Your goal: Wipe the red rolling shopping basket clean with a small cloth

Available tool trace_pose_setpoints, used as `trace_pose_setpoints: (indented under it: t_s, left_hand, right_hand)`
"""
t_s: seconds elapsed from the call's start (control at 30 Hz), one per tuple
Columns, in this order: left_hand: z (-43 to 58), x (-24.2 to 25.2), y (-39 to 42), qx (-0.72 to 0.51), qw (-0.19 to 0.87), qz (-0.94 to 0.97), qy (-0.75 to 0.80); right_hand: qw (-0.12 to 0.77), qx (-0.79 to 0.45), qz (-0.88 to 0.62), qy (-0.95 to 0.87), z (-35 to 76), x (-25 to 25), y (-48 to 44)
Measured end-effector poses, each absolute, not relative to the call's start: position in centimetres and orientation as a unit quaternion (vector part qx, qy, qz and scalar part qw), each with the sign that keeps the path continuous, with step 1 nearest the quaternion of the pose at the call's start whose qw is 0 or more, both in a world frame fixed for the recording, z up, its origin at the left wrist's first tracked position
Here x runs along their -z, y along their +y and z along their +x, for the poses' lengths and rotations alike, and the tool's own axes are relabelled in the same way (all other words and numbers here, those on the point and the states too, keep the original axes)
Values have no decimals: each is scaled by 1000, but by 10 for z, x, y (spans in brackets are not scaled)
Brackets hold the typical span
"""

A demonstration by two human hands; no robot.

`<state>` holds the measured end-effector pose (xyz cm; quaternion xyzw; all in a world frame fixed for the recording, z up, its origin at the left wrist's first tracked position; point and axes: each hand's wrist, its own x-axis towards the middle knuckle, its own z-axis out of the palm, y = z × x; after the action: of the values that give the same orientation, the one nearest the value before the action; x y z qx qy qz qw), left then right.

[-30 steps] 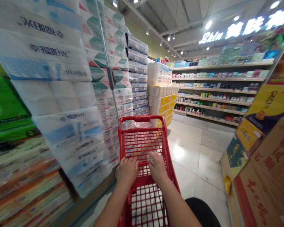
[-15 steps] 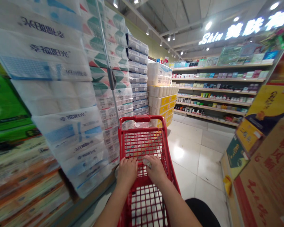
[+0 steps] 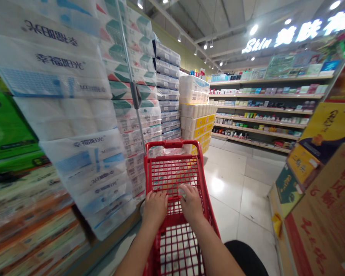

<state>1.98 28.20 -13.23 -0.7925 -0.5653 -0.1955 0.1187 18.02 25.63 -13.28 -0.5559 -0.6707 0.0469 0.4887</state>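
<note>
A red shopping cart [image 3: 201,153] with a plastic grid basket stands in front of me. My left hand [image 3: 155,207] lies over its near bar [image 3: 174,220], fingers curled forward and down. Beside it, my right hand [image 3: 192,204] rests at the same bar on the right. Between its thumb and fingers is a small crumpled whitish, partly see-through thing [image 3: 183,191], whose kind I cannot make out. The undersides of both hands are hidden. Through the grid, pale shapes show below, too broken up to name.
Tall stacks of toilet paper packs [image 3: 83,153] rise close on the left, behind a thin metal pole [image 3: 129,69]. Cardboard boxes [image 3: 324,214] line the right side. Pale floor tiles [image 3: 227,165] run ahead to shelves of small goods [image 3: 258,96].
My right hand has shifted slightly to the right on the cart, with the small whitish thing still in it. My left hand and the cart look unmoved.
</note>
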Motion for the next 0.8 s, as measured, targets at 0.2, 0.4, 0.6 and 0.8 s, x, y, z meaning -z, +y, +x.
trace_pose_setpoints:
  t_s: [0.2,0.4,0.6,0.8]
  left_hand:
    - [20,133,282,196,119,-793,-564]
    - [20,134,283,197,121,-793,-563]
    - [20,132,282,196,117,-792,-567]
    - [20,133,282,198,115,-790,-569]
  right_hand:
    - [470,-85,-517,-710,180,135,257]
    - [476,-45,-563,-674,181,138,259]
    - [464,-88,-513,-717,179,139,258]
    - [466,-59,-563,-680,181,137,257]
